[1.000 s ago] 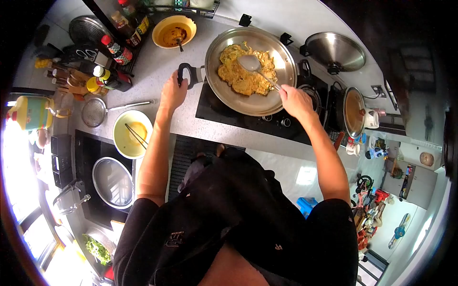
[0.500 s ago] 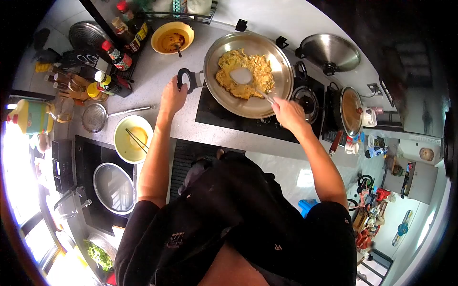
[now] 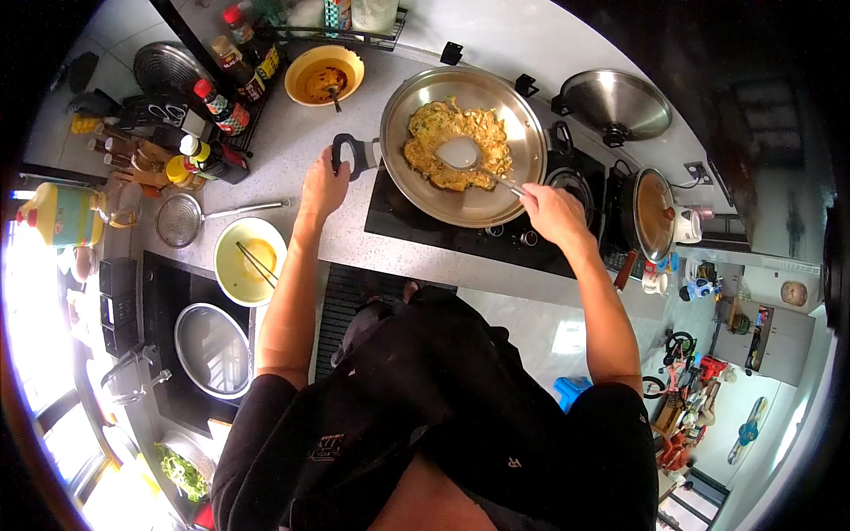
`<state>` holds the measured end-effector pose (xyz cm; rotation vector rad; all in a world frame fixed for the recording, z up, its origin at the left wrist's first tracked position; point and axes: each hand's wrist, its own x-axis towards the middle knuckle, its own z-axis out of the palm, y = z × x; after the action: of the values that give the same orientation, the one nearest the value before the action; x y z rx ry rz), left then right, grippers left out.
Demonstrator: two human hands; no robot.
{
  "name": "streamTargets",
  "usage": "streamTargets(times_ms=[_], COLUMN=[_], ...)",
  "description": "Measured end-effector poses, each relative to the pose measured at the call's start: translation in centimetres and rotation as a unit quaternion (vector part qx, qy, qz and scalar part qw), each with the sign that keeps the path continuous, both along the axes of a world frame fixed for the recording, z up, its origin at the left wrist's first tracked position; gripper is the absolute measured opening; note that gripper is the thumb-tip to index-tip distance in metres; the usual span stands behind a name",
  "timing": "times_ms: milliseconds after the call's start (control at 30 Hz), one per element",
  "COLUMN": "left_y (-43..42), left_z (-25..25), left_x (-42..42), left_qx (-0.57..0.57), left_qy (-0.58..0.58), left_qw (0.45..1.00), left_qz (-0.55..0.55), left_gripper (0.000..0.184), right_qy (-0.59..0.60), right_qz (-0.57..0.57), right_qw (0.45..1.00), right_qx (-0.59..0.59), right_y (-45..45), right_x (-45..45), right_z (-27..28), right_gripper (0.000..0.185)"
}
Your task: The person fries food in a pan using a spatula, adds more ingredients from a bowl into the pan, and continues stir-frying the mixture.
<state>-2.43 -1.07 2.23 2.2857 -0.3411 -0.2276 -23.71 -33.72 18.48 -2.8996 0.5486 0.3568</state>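
Observation:
A wide steel wok [image 3: 528, 124] sits on the black cooktop with scrambled egg [image 3: 443, 126] spread over its base. My left hand [image 3: 325, 183] is closed around the wok's black loop handle [image 3: 354, 157] at the left side. From the right, my right hand [image 3: 556, 213] grips the metal handle of a spatula [image 3: 459, 153]. Its rounded, shiny head lies in the middle of the egg, and the fingers are wrapped near the wok's lower right rim.
Left of the wok are a yellow bowl [image 3: 351, 64] of dark sauce with a spoon, a strainer [image 3: 179, 220] and a pale bowl [image 3: 228, 285] with chopsticks. Several bottles [image 3: 232, 118] stand behind. A lid [image 3: 633, 97] leans at the back right, beside a covered pan [image 3: 653, 217].
The spatula head has shifted slightly right and toward me through the egg, and my right hand has moved right with it. My left hand keeps its grip on the handle.

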Motion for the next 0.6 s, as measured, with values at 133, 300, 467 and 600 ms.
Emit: streamTargets(times_ms=[133,300,467,600], left_y=[0.0,0.0,-0.1,0.1], left_z=[-0.5,0.6,1.0,0.1], left_x=[0.5,0.2,0.0,0.1], left_qx=[-0.017,0.002,0.004,-0.009], left_qy=[-0.007,0.011,0.014,-0.003], left_qw=[1.0,1.0,1.0,1.0], left_qz=[-0.007,-0.004,-0.003,-0.002], left_gripper=[0.05,0.05,0.049,0.048], right_qy=[-0.069,-0.032,-0.059,-0.02], right_qz=[-0.017,0.008,0.053,0.043], right_qw=[0.997,0.999,0.995,0.998], right_qx=[-0.008,0.003,-0.056,-0.047], right_y=[0.9,-0.3,-1.8,-3.8], right_x=[2.3,0.6,2.7,2.3], right_z=[-2.0,-2.9,-1.0,-2.9], right_gripper=[0.023,0.025,0.031,0.026])
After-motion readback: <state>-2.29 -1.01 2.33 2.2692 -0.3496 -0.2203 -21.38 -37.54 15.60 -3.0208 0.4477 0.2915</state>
